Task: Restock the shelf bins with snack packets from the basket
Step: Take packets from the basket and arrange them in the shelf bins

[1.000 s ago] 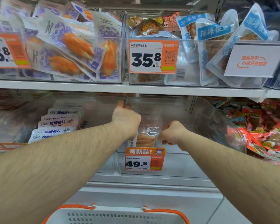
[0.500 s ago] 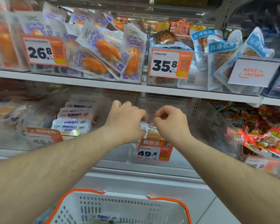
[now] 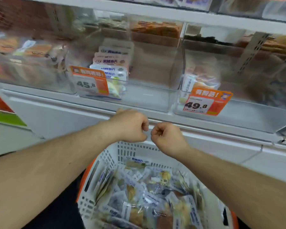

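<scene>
Price tags (image 3: 205,103) fronting clear bins (image 3: 149,90)

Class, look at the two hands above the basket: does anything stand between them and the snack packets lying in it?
Nothing visible does. The left hand and right hand hang curled and empty over the far rim of the basket, whose top is open, with the snack packets uncovered below.
</scene>
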A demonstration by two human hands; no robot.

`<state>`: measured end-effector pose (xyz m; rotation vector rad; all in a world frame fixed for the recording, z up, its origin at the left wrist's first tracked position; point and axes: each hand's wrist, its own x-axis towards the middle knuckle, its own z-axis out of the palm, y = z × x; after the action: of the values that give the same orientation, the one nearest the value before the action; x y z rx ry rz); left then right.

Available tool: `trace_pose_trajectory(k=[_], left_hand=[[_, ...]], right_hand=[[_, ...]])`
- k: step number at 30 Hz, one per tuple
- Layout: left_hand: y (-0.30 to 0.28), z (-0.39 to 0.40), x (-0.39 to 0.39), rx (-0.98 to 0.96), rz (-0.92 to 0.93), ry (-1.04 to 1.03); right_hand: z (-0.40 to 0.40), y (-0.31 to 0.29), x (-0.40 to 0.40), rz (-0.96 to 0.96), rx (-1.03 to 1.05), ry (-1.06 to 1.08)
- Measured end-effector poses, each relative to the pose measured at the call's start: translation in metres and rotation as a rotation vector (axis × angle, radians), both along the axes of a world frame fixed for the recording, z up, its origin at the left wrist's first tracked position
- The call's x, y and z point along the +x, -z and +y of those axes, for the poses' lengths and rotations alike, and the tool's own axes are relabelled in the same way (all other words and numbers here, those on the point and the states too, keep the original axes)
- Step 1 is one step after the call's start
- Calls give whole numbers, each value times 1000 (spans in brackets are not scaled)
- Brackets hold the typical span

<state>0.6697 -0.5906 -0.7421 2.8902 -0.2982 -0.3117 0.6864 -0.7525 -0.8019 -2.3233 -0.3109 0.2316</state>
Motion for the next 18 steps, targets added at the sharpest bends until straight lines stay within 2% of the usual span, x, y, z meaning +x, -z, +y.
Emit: trace_pose_trajectory(k=[5, 10, 14, 18], left_hand=[[23, 12, 2, -8, 239, 57], [31, 11, 9, -3, 331, 113], [31, 10, 13, -36, 375, 127], [28, 3, 16, -33, 366, 125]], right_hand=[[5, 79, 4, 144, -416, -204], [-7, 146, 6, 332, -753, -287], [-15, 190, -9, 349, -984, -398], [-13, 212, -19, 244, -1056, -401]])
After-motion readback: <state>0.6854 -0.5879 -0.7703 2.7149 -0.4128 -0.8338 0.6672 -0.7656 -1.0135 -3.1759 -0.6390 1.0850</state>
